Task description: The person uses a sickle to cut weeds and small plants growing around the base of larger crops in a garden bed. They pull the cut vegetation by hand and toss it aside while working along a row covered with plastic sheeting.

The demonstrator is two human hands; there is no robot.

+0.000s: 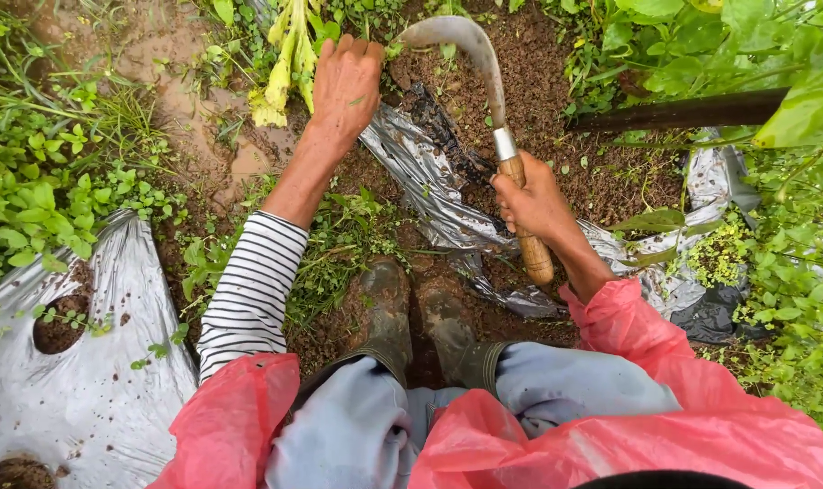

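My left hand [346,86] reaches forward and grips a bunch of yellow-green leafy stalks [289,54] growing out of the wet soil. My right hand [531,201] is closed around the wooden handle of a sickle [493,118], whose curved metal blade arcs up and left toward the left hand's fingertips. The blade tip lies close to the base of the plant. I squat, with muddy boots [389,312] planted on the dirt between my arms. A striped sleeve and pink raincoat cover my arms.
Torn silver plastic mulch sheet [429,181] lies across the soil under the sickle, and another sheet with holes [76,380] sits at lower left. A dark pipe [683,110] runs at upper right. Weeds surround both sides.
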